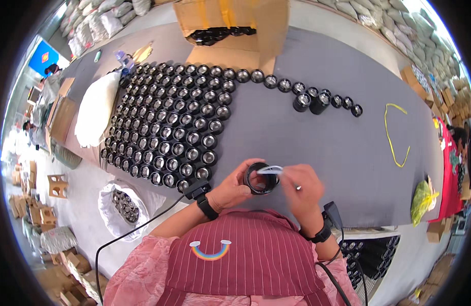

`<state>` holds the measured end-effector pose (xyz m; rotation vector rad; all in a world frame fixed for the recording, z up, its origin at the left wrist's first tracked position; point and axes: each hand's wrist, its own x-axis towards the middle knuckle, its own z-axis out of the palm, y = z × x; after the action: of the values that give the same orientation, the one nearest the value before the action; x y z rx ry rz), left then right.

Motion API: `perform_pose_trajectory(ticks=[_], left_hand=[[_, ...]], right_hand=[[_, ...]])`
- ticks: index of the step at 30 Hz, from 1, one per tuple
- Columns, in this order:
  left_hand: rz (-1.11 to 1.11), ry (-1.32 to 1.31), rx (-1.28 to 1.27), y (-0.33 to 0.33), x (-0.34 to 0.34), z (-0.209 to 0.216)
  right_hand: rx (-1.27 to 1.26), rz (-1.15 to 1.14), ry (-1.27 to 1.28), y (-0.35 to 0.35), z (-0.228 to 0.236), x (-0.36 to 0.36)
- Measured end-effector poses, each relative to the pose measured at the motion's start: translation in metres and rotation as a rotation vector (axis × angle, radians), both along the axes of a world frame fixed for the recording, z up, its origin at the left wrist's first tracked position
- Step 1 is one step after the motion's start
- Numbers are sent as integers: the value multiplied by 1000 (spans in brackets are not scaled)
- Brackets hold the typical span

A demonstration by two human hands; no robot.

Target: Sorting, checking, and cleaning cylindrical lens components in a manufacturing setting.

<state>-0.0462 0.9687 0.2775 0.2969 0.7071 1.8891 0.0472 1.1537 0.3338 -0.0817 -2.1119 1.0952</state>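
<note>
Presently, the left hand [230, 188] is in the middle of the frame, with its grip clasped around the side of a black cup [263, 189]; this cup is tilted, its mouth turned up, just above the near edge of the grey counter [276, 137]. The right hand [303, 188], a little blurred, is just beside it to the right; its grip pinches a pale strip [271, 168], which curves across the mouth of the cup; whether the strip touches the inside, I cannot tell.

Many black cups [186, 119] stand in close rows in the left half of the frame; a thinner line of them runs toward the upper right, where two taller ones [321, 102] stand in front; a carton [274, 30] with dark things inside is at top centre; a yellow cord [388, 132] lies at the right; a white sack [97, 107] rests at the left.
</note>
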Motion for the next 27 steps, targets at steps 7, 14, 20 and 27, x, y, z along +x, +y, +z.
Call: perform_pose_trajectory(ticks=[7,14,20,27], left_hand=[[1,-58,123,-33,-8,18],[82,-85,204,-70,-5,11],[130,-48,138,-98,11,4],[253,-142,344,-140,20,-2]], right_hand=[[357,318,108,-44,22,-15],[522,402,16,-73,34,-27],[572,703,13,-101,39,-36],[608,886,-62,-138,40,-57]])
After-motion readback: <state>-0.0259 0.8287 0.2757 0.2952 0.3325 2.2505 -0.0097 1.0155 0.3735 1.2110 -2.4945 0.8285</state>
